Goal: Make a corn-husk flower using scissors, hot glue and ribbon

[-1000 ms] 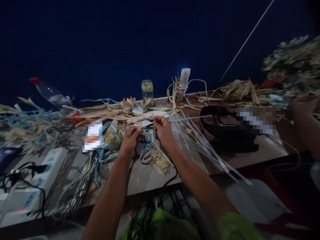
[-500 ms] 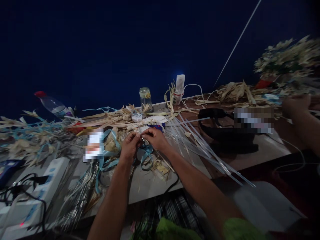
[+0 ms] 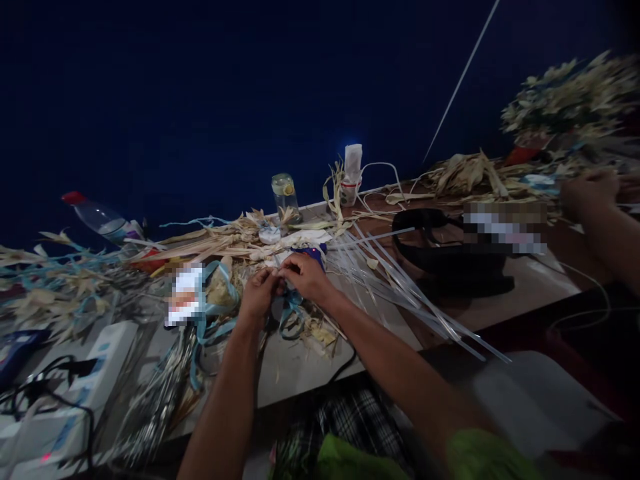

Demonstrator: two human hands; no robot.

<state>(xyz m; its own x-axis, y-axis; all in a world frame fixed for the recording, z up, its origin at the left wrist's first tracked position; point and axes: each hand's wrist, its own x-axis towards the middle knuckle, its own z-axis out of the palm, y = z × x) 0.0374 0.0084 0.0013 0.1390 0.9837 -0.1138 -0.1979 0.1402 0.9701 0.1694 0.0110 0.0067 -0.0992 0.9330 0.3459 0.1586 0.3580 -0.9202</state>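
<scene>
My left hand [image 3: 259, 293] and my right hand [image 3: 306, 275] meet fingertip to fingertip above the cluttered table [image 3: 295, 367]. Both are pinched around something small that I cannot make out. Just under them hangs or lies a light blue ribbon [image 3: 293, 319]. More blue ribbon [image 3: 201, 320] loops to the left of my left hand. Dry husk scraps [image 3: 320, 333] lie below my right hand, and a dark blue object [image 3: 315, 255] with a small red light is just behind it.
Clear plastic straws [image 3: 415, 293] and a black headband-like object [image 3: 450, 260] lie to the right. Behind stand a glass jar [image 3: 285, 197] and a cup [image 3: 349, 192]. A bottle [image 3: 103, 219], metal wires [image 3: 163, 393] and a power strip [image 3: 107, 363] are at left. Another person's hand [image 3: 593, 193] is at far right.
The view has shifted slightly. My hands stay together, with small finger movements. The other person's hand remains at far right.
</scene>
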